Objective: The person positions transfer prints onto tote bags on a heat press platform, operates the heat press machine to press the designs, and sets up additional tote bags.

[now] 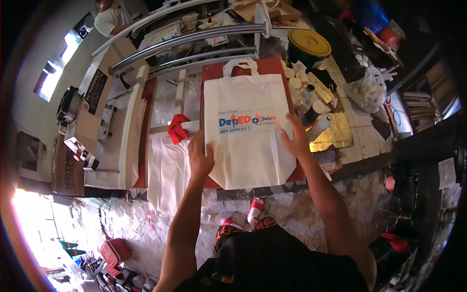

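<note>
A white fabric tote bag [248, 160] with blue and red print lies flat on a red board [212, 69], its handles [240, 67] toward the far end. My left hand [200, 155] rests at the bag's left edge, fingers stretched and thumb apart. At the right edge, my right hand [296, 136] lies with its fingers spread over the cloth. Neither hand grips anything that I can see. Left of my left hand a second white bag [168, 168] hangs over the table's near edge, with a crumpled red cloth [179, 129] just beyond it.
Metal rails [189, 46] of a frame span the far side. A yellow-lidded bucket [309, 44], several jars [311, 111] and a gold sheet [335, 131] crowd the right. A cardboard box [92, 92] stands left. Another person [111, 20] is at far left. Paper scraps litter the floor.
</note>
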Demonstrator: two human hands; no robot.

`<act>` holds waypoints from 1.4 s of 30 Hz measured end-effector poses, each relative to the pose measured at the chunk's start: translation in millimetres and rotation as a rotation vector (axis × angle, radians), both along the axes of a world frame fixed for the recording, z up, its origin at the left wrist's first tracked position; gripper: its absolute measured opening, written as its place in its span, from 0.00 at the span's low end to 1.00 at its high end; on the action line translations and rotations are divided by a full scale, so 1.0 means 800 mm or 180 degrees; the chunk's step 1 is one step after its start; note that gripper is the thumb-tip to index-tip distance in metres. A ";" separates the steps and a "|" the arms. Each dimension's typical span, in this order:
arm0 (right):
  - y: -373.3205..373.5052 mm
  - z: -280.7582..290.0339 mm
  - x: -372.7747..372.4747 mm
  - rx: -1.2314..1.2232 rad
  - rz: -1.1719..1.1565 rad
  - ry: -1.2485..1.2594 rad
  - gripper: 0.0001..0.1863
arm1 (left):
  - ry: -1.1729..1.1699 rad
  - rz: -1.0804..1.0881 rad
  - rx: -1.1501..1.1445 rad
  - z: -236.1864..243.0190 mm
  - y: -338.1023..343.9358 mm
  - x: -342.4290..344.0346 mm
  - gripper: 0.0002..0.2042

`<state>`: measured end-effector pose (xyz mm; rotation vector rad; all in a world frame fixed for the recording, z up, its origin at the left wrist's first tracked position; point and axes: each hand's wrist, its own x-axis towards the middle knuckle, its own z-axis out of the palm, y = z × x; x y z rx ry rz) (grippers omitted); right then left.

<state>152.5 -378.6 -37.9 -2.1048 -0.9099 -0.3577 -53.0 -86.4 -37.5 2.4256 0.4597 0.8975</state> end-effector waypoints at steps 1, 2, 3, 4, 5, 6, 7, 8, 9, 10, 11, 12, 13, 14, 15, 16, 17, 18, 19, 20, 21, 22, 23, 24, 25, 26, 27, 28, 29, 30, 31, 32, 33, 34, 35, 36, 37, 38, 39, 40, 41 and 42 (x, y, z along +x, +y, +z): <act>-0.011 0.005 -0.012 0.0016 0.0021 -0.0013 0.27 | -0.0068 0.0075 -0.0122 0.005 0.004 -0.030 0.22; -0.026 0.012 -0.027 0.0168 -0.0037 0.0131 0.26 | 0.0013 0.0384 -0.0526 0.016 0.000 -0.060 0.23; -0.040 0.016 -0.043 0.0336 -0.0079 0.0273 0.25 | -0.0001 0.0448 -0.0522 0.023 0.015 -0.098 0.23; -0.060 0.016 -0.057 0.0405 -0.0175 0.0518 0.23 | 0.0080 0.0693 -0.0394 0.037 0.025 -0.129 0.23; -0.089 0.012 -0.067 0.0462 -0.0303 0.0757 0.22 | 0.0101 0.0893 -0.0396 0.045 0.042 -0.156 0.23; -0.121 0.004 -0.076 0.0351 -0.0533 0.0676 0.21 | 0.0297 0.1198 0.0384 0.047 0.079 -0.191 0.23; -0.145 -0.010 -0.086 0.0249 -0.0716 0.0624 0.19 | 0.0286 0.1352 0.0563 0.053 0.123 -0.233 0.24; -0.163 -0.020 -0.099 0.0347 -0.0900 0.1006 0.19 | 0.0352 0.1984 0.0375 0.072 0.166 -0.269 0.23; -0.183 -0.028 -0.114 0.0440 -0.1097 0.1375 0.18 | 0.0352 0.2210 0.1154 0.093 0.218 -0.303 0.22; -0.224 -0.057 -0.123 0.0370 -0.1239 0.1085 0.18 | 0.0730 0.2661 0.0969 0.130 0.245 -0.301 0.22; -0.258 -0.083 -0.133 0.0313 -0.1362 0.0800 0.18 | 0.0760 0.2924 0.0991 0.151 0.277 -0.301 0.23; -0.268 -0.085 -0.150 0.0343 -0.1331 0.0803 0.18 | 0.0485 0.2677 0.1492 0.154 0.334 -0.337 0.23; -0.276 -0.082 -0.166 0.0175 -0.1469 0.1086 0.18 | 0.0694 0.2678 0.1520 0.150 0.395 -0.372 0.25; -0.279 -0.078 -0.176 0.0004 -0.1619 0.1366 0.18 | 0.1081 0.2502 0.1614 0.141 0.441 -0.395 0.24; -0.281 -0.074 -0.184 0.0024 -0.1628 0.1361 0.18 | 0.1469 0.2300 0.1693 0.132 0.472 -0.407 0.24; -0.285 -0.066 -0.194 -0.0029 -0.1700 0.1519 0.18 | 0.1452 0.2269 0.1694 0.124 0.492 -0.405 0.24; -0.288 -0.061 -0.202 -0.0083 -0.1768 0.1672 0.19 | 0.1909 0.2173 0.1051 0.118 0.506 -0.400 0.20; -0.296 -0.060 -0.207 -0.0082 -0.1814 0.1640 0.19 | 0.2339 0.2034 0.0388 0.109 0.512 -0.387 0.17; -0.304 -0.061 -0.209 -0.0359 -0.1806 0.1479 0.19 | 0.2316 0.2014 0.0379 0.099 0.514 -0.379 0.17; -0.309 -0.062 -0.209 -0.0632 -0.1763 0.1322 0.20 | 0.2916 0.1906 0.0966 0.092 0.515 -0.380 0.13; -0.310 -0.063 -0.210 -0.0626 -0.1686 0.1309 0.20 | 0.3530 0.1835 0.1544 0.087 0.513 -0.397 0.12; -0.302 -0.074 -0.208 -0.0480 -0.1589 0.1494 0.20 | 0.3842 0.1806 0.2467 0.106 0.529 -0.458 0.12; -0.315 -0.065 -0.212 -0.0533 -0.1701 0.1528 0.20 | 0.3741 0.1693 0.2113 0.081 0.496 -0.422 0.12; -0.313 -0.092 -0.207 0.0067 -0.1559 0.1811 0.23 | 0.2776 0.2276 0.2343 0.106 0.508 -0.490 0.15; -0.378 -0.068 -0.231 -0.0413 -0.1553 0.1132 0.18 | 0.1817 0.2607 0.0946 0.081 0.434 -0.360 0.18; -0.397 -0.044 -0.251 -0.0190 -0.1983 0.1685 0.28 | 0.1855 0.2784 0.1139 0.108 0.411 -0.319 0.18; -0.409 -0.055 -0.250 -0.0569 -0.1950 0.1592 0.27 | 0.1455 0.2699 0.1216 0.134 0.419 -0.340 0.19; -0.439 -0.060 -0.258 -0.0987 -0.2193 0.1424 0.26 | 0.1105 0.2599 0.1021 0.152 0.396 -0.297 0.21; -0.448 -0.067 -0.263 -0.0998 -0.2167 0.1424 0.26 | 0.1187 0.2222 0.1115 0.168 0.378 -0.279 0.22; -0.457 -0.073 -0.267 -0.0902 -0.2209 0.1188 0.22 | 0.1439 0.2267 0.1180 0.176 0.371 -0.280 0.23; -0.458 -0.075 -0.270 -0.0789 -0.2261 0.0956 0.18 | 0.1682 0.2298 0.1257 0.183 0.366 -0.282 0.24; -0.457 -0.080 -0.266 -0.0778 -0.2288 0.0971 0.18 | 0.1936 0.2519 0.0976 0.175 0.385 -0.298 0.24; -0.420 -0.067 -0.246 -0.0948 -0.2219 0.1505 0.19 | 0.2204 0.2785 0.0720 0.177 0.408 -0.339 0.25; -0.408 -0.042 -0.246 -0.1125 -0.2379 0.2014 0.20 | 0.2249 0.2664 0.0377 0.179 0.413 -0.330 0.26; -0.385 -0.033 -0.232 -0.1058 -0.1961 0.1535 0.19 | 0.2336 0.2613 0.0062 0.189 0.416 -0.347 0.27; -0.374 -0.046 -0.225 -0.0976 -0.1544 0.1033 0.19 | 0.2367 0.2651 0.0651 0.182 0.420 -0.365 0.25; -0.405 -0.100 -0.222 -0.0041 -0.1736 0.1648 0.18 | 0.2333 0.2472 0.0311 0.177 0.394 -0.310 0.23; -0.381 -0.106 -0.214 0.0127 -0.1444 0.1324 0.15 | 0.2349 0.2397 0.0583 0.180 0.366 -0.287 0.20; -0.321 -0.077 -0.202 -0.0310 -0.1316 0.1235 0.14 | 0.2385 0.2349 0.0623 0.189 0.350 -0.288 0.20; -0.274 -0.064 -0.185 -0.0360 -0.1104 0.0786 0.13 | 0.2404 0.2208 0.0803 0.194 0.334 -0.279 0.19; -0.220 -0.039 -0.168 -0.0254 -0.0748 0.0128 0.14 | 0.2428 0.2101 0.0979 0.198 0.318 -0.274 0.18; -0.170 -0.014 -0.159 -0.0046 -0.0743 0.0212 0.13 | 0.2444 0.2045 0.0977 0.202 0.292 -0.265 0.18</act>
